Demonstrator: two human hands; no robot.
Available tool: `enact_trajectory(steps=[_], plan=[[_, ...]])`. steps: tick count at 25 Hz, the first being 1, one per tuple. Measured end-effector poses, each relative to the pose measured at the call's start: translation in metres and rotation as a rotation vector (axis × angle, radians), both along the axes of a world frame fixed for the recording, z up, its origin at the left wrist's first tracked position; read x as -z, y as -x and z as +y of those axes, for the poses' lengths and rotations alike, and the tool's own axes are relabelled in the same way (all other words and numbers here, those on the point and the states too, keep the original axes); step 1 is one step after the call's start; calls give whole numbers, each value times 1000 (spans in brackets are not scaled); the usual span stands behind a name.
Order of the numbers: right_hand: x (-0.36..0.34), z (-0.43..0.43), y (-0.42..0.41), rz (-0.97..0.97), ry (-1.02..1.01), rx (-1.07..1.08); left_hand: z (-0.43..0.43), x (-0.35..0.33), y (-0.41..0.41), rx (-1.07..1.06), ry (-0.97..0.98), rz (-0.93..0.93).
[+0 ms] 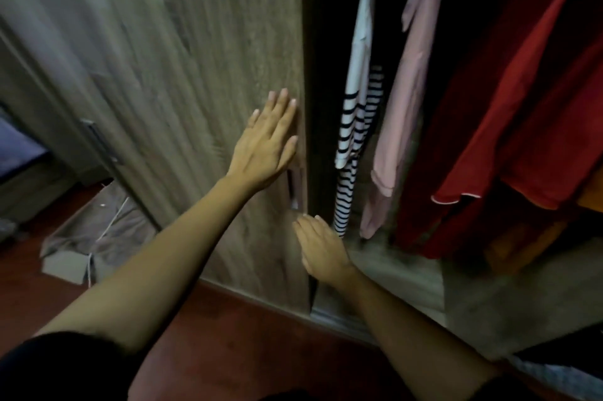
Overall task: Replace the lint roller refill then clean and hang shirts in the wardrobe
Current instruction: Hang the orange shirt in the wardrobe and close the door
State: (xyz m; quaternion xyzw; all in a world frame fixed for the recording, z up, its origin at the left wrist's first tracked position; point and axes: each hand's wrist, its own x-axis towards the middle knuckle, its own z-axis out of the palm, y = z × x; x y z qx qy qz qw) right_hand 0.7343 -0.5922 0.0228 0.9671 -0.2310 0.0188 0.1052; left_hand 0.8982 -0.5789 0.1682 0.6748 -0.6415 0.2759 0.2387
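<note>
A wood-grain sliding wardrobe door (182, 74) fills the left and middle of the view. My left hand (266, 143) lies flat on it with straight fingers, just above its recessed handle (295, 187) near the door's right edge. My right hand (321, 247) is lower, fingers straight, touching the same edge below the handle. To the right the wardrobe stands open and dark, with clothes hanging: a white and black-striped top (354, 126), a pink shirt (404, 100) and a red shirt (509, 113). No lint roller is in view.
A second door with a metal bar handle (99, 143) stands at the far left. A grey box with a white cord (91, 237) sits on the dark red floor (228, 335). The wardrobe's bottom shelf (408, 273) runs below the clothes.
</note>
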Motion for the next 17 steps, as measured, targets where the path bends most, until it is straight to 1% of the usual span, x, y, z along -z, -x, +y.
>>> enact_trajectory(steps=[2,4,6,8,11,14,17], plan=[[0,1,-19,103,159,-4,1,-5,-17,34,-71,-97],[-8,-5,-30,186,344,19,-1,-10,-28,79,-96,-202],[-24,-9,-41,315,440,-13,-3,-12,-36,102,-99,-287],[-37,-10,-48,390,534,-39,-5,-11,-41,112,-89,-333],[-34,-11,-54,489,576,-36,-7,-7,-45,115,-21,-393],[-37,-19,-51,520,600,-24,-15,-16,-37,137,53,-503],[-42,-29,-29,548,559,-47,-33,-32,-17,246,65,-578]])
